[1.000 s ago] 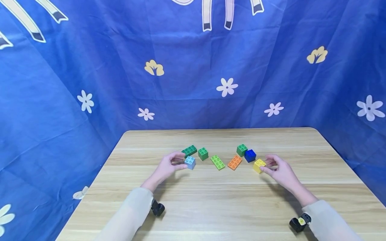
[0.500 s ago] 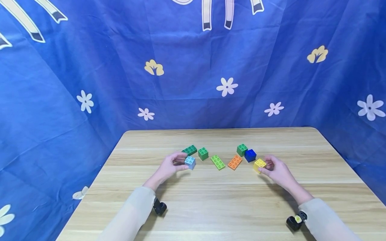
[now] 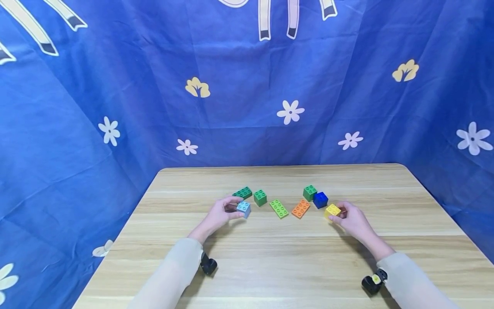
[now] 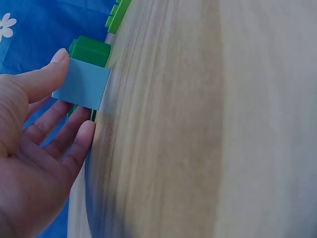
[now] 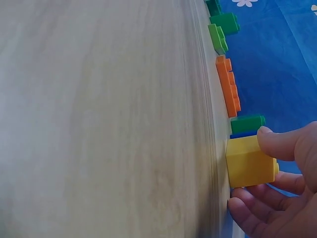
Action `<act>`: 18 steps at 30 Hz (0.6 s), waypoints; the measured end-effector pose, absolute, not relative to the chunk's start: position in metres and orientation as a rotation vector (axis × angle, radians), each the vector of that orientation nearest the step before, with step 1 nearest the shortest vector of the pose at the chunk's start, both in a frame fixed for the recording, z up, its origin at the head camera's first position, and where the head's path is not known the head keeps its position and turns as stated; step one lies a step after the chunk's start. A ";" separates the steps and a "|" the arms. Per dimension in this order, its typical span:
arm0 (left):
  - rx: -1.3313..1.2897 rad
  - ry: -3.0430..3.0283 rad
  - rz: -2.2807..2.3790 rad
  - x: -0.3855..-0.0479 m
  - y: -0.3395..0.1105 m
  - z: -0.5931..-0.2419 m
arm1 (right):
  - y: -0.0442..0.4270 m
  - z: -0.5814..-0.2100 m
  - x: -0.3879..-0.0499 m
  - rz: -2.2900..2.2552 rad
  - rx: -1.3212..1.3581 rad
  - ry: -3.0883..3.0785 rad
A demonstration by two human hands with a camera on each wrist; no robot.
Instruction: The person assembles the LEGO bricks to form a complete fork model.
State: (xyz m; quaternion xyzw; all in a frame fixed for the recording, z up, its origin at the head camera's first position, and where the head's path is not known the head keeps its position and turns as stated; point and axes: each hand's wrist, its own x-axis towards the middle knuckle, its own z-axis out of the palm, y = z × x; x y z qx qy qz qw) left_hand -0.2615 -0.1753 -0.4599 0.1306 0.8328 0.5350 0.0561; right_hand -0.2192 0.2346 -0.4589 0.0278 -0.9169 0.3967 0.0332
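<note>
My left hand (image 3: 221, 213) holds a light blue toy brick (image 3: 243, 209) between thumb and fingers. In the left wrist view the thumb lies on one side of that light blue brick (image 4: 81, 83), with fingers at the opposite side. At the right, my right hand (image 3: 353, 219) pinches a yellow brick (image 3: 332, 211). The right wrist view shows the yellow brick (image 5: 251, 161) standing on the table, the thumb against its upper side and the fingers below. A dark green brick (image 3: 242, 192), partly hidden, lies behind the left fingers. A dark blue brick (image 3: 320, 200) stands just behind the yellow one.
Between the hands lie a flat lime green brick (image 3: 278, 208) and a flat orange brick (image 3: 300, 209). One green brick (image 3: 260, 197) stands left of them, another green brick (image 3: 310, 192) further right. A blue cloth (image 3: 247, 98) hangs behind the wooden table (image 3: 270, 266).
Both forearms have shifted slightly inward. The right fingers have closed further around the yellow brick, and the left thumb reaches further along the light blue brick. The bricks hardly move.
</note>
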 end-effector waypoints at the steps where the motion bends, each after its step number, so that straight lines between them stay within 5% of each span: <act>1: 0.398 2.532 1.619 -0.262 -0.175 -0.460 | 0.234 -0.459 -0.220 1.219 0.085 -2.822; 11: 0.417 2.525 1.616 -0.246 -0.164 -0.436 | 0.233 -0.459 -0.219 1.248 0.062 -2.818; 18: 0.394 2.602 1.568 -0.253 -0.166 -0.460 | 0.231 -0.458 -0.216 1.232 0.094 -2.800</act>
